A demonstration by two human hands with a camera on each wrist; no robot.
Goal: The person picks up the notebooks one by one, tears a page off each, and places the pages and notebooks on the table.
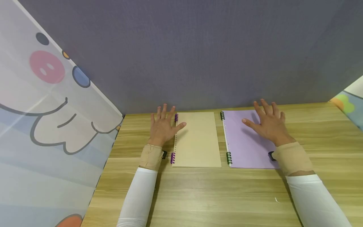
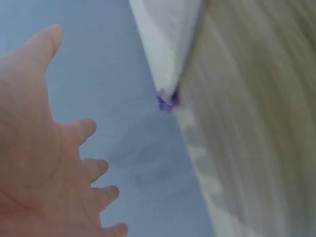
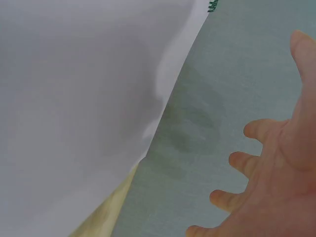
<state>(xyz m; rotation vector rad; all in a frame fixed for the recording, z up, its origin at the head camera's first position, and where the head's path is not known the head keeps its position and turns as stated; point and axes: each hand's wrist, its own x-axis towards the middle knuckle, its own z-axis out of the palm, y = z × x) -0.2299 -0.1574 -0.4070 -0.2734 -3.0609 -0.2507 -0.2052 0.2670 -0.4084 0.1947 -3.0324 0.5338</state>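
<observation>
Two ring-bound notebooks lie side by side on the wooden table. The cream notebook [image 1: 197,142] has purple rings along its left edge; the lilac notebook [image 1: 241,142] has dark green rings on its left edge. My left hand [image 1: 162,127] is spread, fingers straight, at the cream notebook's left edge, its thumb reaching over the cover. Above the lilac notebook's right part my right hand [image 1: 269,124] is spread too, covering some of it. Both wrist views show spread fingers holding nothing, with the purple rings [image 2: 166,101] and green rings [image 3: 213,6] near.
A grey upright panel [image 1: 198,56] closes off the table's back edge. On the left stands a wall covering with cartoon print [image 1: 71,126], and another printed piece [image 1: 348,101] is at the far right. A small white scrap [image 1: 276,200] lies on the table [image 1: 212,198] in front.
</observation>
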